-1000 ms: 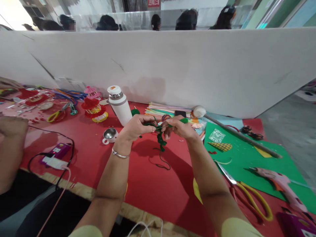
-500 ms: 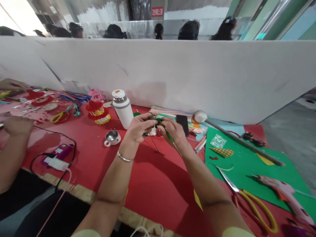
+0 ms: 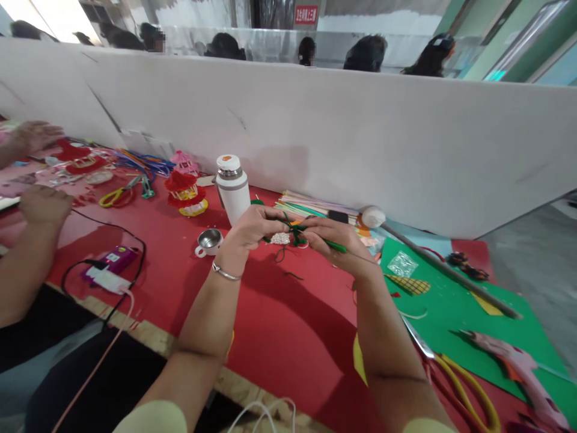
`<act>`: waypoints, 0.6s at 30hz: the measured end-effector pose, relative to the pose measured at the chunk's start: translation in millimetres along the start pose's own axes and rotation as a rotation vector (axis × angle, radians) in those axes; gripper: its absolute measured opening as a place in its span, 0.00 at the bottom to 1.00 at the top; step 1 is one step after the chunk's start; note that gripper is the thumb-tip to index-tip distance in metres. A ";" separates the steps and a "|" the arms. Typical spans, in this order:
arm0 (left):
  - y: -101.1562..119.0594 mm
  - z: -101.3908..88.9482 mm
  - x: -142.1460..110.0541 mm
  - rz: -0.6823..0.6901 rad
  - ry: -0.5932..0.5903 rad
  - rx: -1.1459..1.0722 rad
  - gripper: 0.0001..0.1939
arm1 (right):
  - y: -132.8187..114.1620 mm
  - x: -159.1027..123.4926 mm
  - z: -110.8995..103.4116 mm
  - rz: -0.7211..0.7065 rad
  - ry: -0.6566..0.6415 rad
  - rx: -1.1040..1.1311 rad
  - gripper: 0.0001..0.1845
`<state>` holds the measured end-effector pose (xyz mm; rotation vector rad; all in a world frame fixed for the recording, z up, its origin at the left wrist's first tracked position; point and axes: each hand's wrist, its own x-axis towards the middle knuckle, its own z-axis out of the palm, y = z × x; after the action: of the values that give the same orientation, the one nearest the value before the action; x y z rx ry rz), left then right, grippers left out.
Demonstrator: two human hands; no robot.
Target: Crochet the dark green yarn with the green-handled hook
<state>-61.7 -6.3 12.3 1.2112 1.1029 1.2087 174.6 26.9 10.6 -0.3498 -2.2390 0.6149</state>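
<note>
My left hand (image 3: 255, 233) pinches a small piece of dark green yarn work (image 3: 296, 231) between thumb and fingers. From the other side my right hand (image 3: 340, 236) grips a crochet hook (image 3: 336, 246) with a green handle, its thin shaft running back along the palm. The two hands meet over the red table, fingertips close together; the hook's tip is hidden at the yarn. A dark yarn strand hangs below in a loop. Just beneath the hands is a patch of white beads (image 3: 280, 239).
A white thermos (image 3: 234, 195) and its metal cup (image 3: 210, 240) stand to the left. Scissors (image 3: 464, 379) and a pink glue gun (image 3: 509, 355) lie at right, near a stick (image 3: 451, 273) on green sheet. A co-worker's hand (image 3: 45, 204) rests at far left.
My right hand has turned and shifted a little right, so the hook lies flatter with its green handle showing. The view has tilted slightly. At far left a co-worker's hand has moved.
</note>
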 end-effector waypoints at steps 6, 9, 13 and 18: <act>-0.4 8.4 -2.5 -0.063 -0.217 -0.087 0.09 | 8.9 -4.9 -5.8 0.303 -0.055 0.526 0.19; -2.9 12.7 -1.0 -0.053 -0.210 -0.228 0.13 | 20.4 -5.6 7.8 0.365 0.088 0.776 0.21; -5.7 13.8 1.5 -0.074 -0.097 -0.326 0.16 | 18.3 -1.0 21.9 0.290 0.261 0.581 0.22; -7.2 16.0 1.3 -0.090 -0.119 -0.353 0.15 | 3.8 1.6 27.8 0.091 0.318 0.330 0.21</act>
<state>-45.3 -5.9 6.2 0.9397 0.8062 1.1872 153.0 21.9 -6.7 -0.3542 -1.7908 0.8960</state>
